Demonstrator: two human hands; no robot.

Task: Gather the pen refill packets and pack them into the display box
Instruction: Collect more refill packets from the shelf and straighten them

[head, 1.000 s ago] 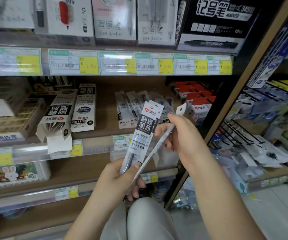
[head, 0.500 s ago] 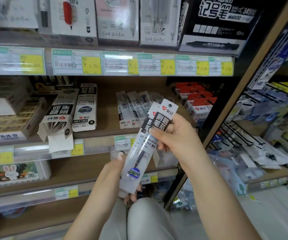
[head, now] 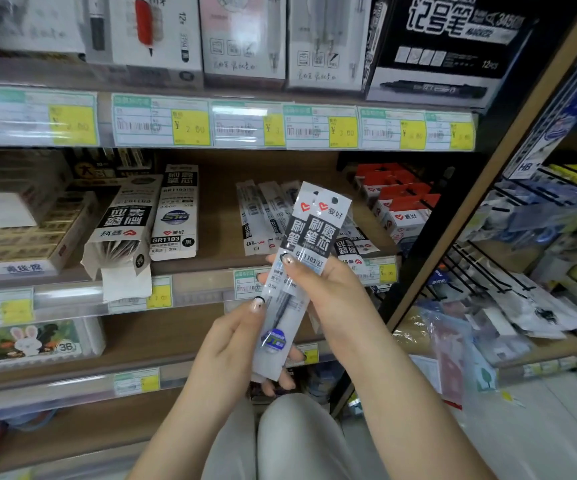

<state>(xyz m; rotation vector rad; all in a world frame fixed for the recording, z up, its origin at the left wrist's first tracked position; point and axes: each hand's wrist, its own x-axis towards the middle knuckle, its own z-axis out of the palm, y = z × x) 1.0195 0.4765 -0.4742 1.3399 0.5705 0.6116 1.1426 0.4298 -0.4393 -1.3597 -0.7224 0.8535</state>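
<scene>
Two clear pen refill packets [head: 309,237] with black-and-white headers are stacked together, upright and tilted a little right, in front of the middle shelf. My left hand [head: 231,344] grips their lower part, thumb on the front. My right hand [head: 328,292] holds them near the middle from the right. Several more loose refill packets [head: 263,216] lie on the shelf behind. The open display box [head: 120,226] lies on the shelf to the left, its flap hanging over the edge, next to a closed refill box [head: 176,213].
Red-topped boxes [head: 398,202] stand at the shelf's right end. Pen boxes fill the upper shelf [head: 245,39]. Price labels [head: 190,126] line the shelf edges. A wire rack with bagged goods [head: 522,299] stands to the right. My knees [head: 280,441] are below the hands.
The two packets, held apart a second ago, are now laid one on the other. My right hand brought its packet onto the left hand's packet and both rose slightly.
</scene>
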